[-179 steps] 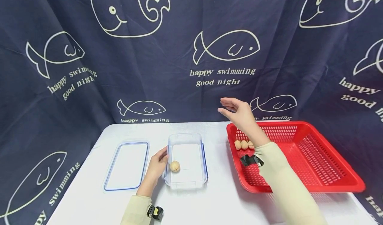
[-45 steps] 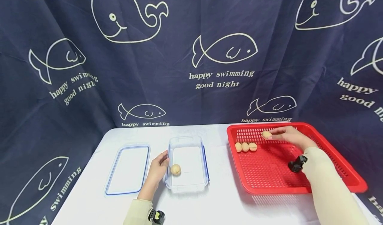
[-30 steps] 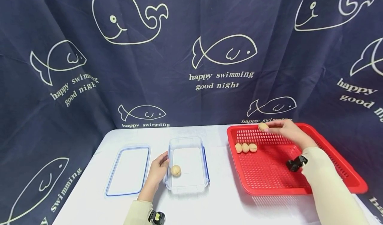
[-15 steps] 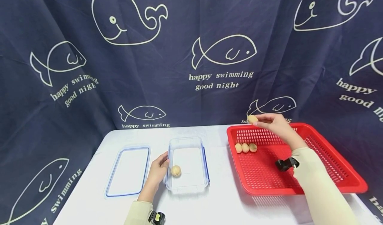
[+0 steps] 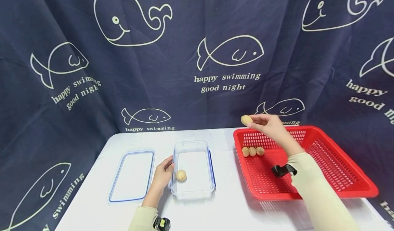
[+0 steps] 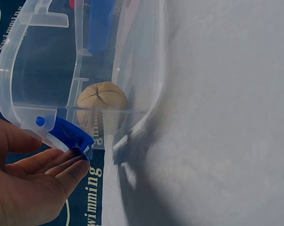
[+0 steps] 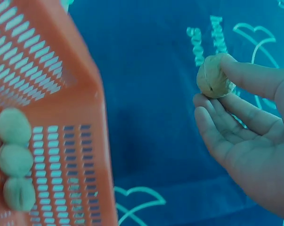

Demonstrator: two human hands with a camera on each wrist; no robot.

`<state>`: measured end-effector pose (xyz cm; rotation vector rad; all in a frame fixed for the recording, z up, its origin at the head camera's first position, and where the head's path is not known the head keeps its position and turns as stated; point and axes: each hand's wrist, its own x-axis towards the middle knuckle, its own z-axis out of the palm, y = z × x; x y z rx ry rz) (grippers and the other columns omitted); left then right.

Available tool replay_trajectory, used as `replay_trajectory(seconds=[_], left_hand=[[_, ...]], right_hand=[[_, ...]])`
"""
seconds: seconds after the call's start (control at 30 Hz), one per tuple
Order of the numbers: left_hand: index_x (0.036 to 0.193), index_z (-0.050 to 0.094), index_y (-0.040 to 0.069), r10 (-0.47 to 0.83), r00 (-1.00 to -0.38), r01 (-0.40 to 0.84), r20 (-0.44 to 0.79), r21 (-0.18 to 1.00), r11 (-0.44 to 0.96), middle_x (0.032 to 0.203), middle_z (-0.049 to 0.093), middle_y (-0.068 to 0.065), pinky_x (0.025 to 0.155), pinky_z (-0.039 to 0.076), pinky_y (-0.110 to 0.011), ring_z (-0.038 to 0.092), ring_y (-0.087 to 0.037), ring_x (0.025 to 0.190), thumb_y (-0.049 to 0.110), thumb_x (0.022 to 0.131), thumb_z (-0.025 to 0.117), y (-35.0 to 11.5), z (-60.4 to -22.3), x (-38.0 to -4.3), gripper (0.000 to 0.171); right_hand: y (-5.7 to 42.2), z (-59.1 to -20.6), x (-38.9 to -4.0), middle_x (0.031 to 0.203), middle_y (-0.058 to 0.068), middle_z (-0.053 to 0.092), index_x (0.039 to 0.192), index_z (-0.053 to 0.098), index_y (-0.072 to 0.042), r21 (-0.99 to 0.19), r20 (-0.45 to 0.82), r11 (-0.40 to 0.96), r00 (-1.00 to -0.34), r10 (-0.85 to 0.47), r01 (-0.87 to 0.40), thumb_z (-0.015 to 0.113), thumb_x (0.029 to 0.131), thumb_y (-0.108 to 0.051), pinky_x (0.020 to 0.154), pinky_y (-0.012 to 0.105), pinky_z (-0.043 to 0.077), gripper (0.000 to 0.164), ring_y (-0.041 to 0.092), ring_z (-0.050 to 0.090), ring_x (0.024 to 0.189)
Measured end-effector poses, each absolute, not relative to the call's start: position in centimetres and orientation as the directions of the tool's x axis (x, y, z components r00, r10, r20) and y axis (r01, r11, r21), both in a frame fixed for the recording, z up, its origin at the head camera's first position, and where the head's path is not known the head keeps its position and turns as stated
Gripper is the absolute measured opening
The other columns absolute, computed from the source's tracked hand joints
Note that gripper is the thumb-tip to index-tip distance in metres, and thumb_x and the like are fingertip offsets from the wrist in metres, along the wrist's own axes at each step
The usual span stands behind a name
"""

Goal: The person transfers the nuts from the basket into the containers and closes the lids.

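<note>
Between thumb and fingertips, my right hand (image 5: 271,125) pinches a walnut (image 5: 246,120), held up above the back left rim of the red basket (image 5: 307,190). The right wrist view shows this walnut (image 7: 212,77) against the dark cloth. My left hand (image 5: 163,173) holds the left side of a clear plastic food container (image 5: 192,193), with thumb and fingertips at its blue latch (image 6: 68,134). One walnut (image 5: 181,175) lies inside near that wall. In the basket, three walnuts (image 5: 252,151) sit in a row by the left wall.
A clear lid with a blue seal (image 5: 130,201) lies flat on the white table (image 5: 221,210), left of the container. Behind the table hangs a dark blue cloth (image 5: 184,53) with fish drawings. The container's right side has a blue latch (image 5: 212,169).
My right hand has picked a walnut from the basket, raised it and carried it left past the back rim. My left hand and the container stay in place.
</note>
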<state>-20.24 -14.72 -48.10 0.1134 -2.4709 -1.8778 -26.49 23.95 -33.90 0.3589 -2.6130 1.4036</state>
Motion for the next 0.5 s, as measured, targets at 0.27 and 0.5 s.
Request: replay_trajectory(seconds=[0.27, 0.5], left_hand=[[0.139, 0.044, -0.006, -0.089, -0.996, -0.041, -0.018, 0.963, 0.268, 0.133, 0.051, -0.028, 0.107, 0.04, -0.044, 0.048, -0.039, 0.126, 0.005, 0.099, 0.049, -14.7, -48.1, -20.3, 0.042], [0.138, 0.045, -0.006, -0.093, -0.996, -0.037, -0.012, 0.964, 0.265, 0.133, 0.051, -0.029, 0.107, 0.04, -0.044, 0.049, -0.039, 0.126, 0.005, 0.099, 0.049, -14.6, -47.9, -20.3, 0.041]], right_hand=[[21.0, -32.9, -25.7, 0.108, 0.023, 0.068, 0.119, 0.064, 0.006, -0.821, 0.283, 0.476, -0.948, -0.143, -0.317, 0.074, 0.085, -0.014, 0.074, 0.009, 0.051, 0.041, -0.004, 0.063, 0.084], [18.4, -33.1, -25.3, 0.106, 0.022, 0.069, 0.116, 0.065, 0.005, -0.848, 0.291, 0.421, -0.947, -0.137, -0.322, 0.075, 0.083, -0.01, 0.073, 0.012, 0.053, 0.038, 0.002, 0.067, 0.083]])
